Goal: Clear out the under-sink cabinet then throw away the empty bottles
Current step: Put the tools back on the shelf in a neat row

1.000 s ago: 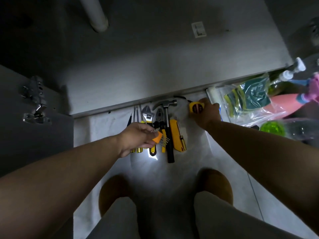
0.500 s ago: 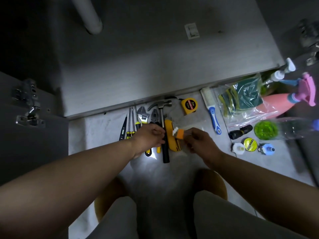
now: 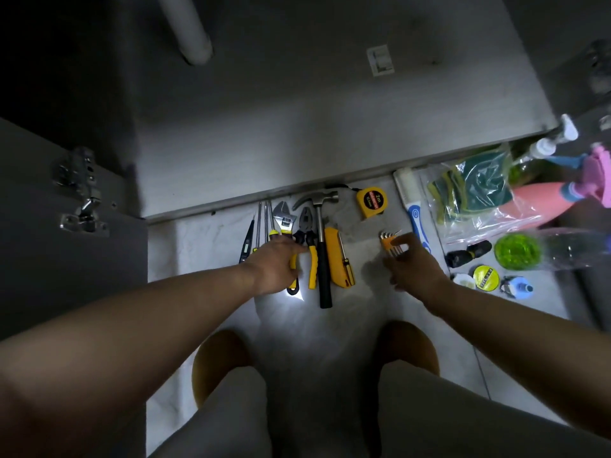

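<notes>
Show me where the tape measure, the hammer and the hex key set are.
tape measure (image 3: 372, 203), head view, on its yellow labelled face.
hammer (image 3: 322, 256), head view, middle of its handle.
hex key set (image 3: 387, 242), head view, on its orange holder.

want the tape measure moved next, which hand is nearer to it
Right. The right hand sits just nearer the person than the tape measure, slightly right; the left hand is farther off, beyond the hammer.
</notes>
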Demonstrator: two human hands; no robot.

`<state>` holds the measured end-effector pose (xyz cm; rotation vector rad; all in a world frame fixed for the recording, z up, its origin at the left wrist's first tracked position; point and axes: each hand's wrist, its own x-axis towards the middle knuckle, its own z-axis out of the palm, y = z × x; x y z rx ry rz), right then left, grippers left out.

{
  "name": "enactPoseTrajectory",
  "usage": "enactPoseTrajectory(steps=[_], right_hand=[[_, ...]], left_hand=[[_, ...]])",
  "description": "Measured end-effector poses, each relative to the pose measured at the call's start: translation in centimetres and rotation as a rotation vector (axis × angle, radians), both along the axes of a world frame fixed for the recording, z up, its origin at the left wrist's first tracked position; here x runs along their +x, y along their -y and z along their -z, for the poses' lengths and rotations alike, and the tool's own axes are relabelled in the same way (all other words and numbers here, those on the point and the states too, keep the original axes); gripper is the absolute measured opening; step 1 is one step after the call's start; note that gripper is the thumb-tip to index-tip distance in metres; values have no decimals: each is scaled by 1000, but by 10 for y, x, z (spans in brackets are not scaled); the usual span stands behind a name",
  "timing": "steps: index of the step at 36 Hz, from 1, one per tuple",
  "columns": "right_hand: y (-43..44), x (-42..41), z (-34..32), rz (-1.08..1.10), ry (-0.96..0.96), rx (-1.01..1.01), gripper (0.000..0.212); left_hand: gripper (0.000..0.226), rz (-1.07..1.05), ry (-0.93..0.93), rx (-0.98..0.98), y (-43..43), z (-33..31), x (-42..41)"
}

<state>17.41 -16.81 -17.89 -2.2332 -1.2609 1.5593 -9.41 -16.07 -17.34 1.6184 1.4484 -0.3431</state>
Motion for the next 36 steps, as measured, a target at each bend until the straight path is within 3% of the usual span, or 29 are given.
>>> enactPoseTrajectory(steps=[5,8,11,13,19,23,28,31,33,36], right_hand=[[-40,-19,-41,-523,-148,-252,15],[-59,-44,-52,-687,-117,-247,11],[-69,-73,-49,-683,-69,-225,11],[-72,-89,-45,-707,18,-198,22],[-41,-101,-36,-521,78,-215,31],[-19,-96,-41,-599,43,-271,33],[0,-83,-54,-655,128,-212,32],[16,-76,-55,-517,57,-182,32],[23,-76,-53,-437,18,-190,30],[24,-82,-45,-561,103,-191,34]], left_hand=[[59,152,-58,-146,-22,-26,-8],[53,205,-76,-147,-39,-34,-12],[43,179,-65,-138,-43,-30,-14],[38,126,-60,-129,-36,-25,-13],[57,60,-81,-109,1,-19,-13],[59,81,-90,-143,22,-27,-8],[36,154,-58,-96,22,-56,-10],[46,149,-66,-25,15,-77,-11],[37,153,-58,10,9,-84,-10],[29,124,-49,51,2,-79,-12]])
